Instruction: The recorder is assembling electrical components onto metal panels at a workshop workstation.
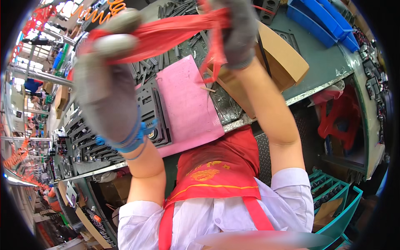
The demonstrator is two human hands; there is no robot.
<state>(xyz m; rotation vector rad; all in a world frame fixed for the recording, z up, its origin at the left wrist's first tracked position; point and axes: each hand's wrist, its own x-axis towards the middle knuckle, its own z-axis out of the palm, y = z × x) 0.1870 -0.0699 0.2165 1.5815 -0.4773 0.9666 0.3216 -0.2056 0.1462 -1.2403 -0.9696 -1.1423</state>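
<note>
A thin red plastic bag (173, 33) is stretched between my two raised hands, above the workbench. My left hand (108, 79), in a grey glove with light fingertips and a blue band at the wrist, is closed on one end; motion blurs it. At the other end my right hand (239, 35), gloved in dark grey, grips the bag, and a twisted loop of it dangles beside that hand. Below the bag lies a pink sheet (189, 104) on the bench. Flat black slotted parts (152, 110) are stacked left of the sheet, partly behind my left hand.
Many dark strips (177, 10) are scattered at the back of the bench. An open cardboard box (287, 56) stands under my right forearm. Blue bins (318, 21) sit at the far right. A red stool (339, 116) and a teal crate (333, 191) are below the bench edge.
</note>
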